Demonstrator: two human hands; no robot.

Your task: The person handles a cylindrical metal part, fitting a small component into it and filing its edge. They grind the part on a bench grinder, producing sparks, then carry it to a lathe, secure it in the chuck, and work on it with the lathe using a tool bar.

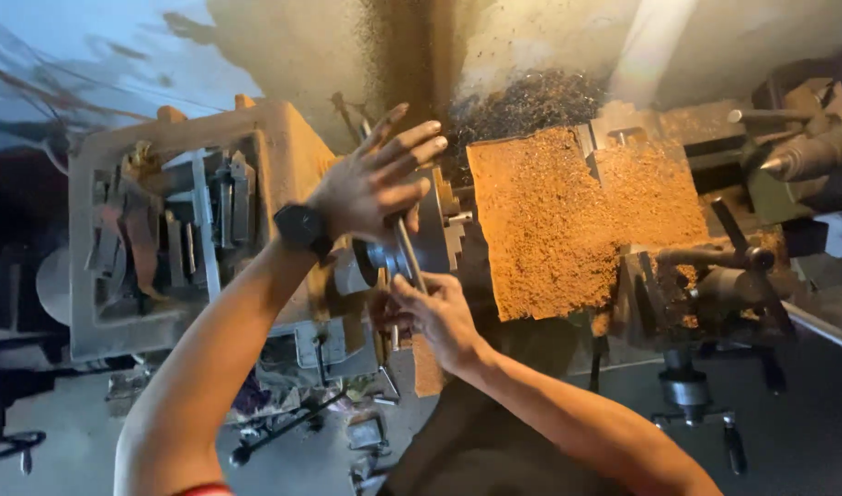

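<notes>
Left hand: lying flat, fingers spread wide, pressing on the lathe chuck
Right hand: gripping the chuck key at 6 o'clock of the chuck
Carriage: sitting at 3 o'clock; coated in orange swarf

Left hand flat on lathe chuck, right hand on chuck key (fingers closed).

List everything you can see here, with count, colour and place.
Lathe headstock: one, tan, left of centre.
Chuck: one, grey steel, centre.
Chuck key: one, steel rod, at the chuck.
Chip-covered carriage: one, orange-brown, right of the chuck.
Handwheel: one, dark, right.
Tailstock: one, grey, upper right.
Watch: one, black, left wrist.
Left hand: open, on the chuck.
Right hand: gripping the chuck key.
</notes>
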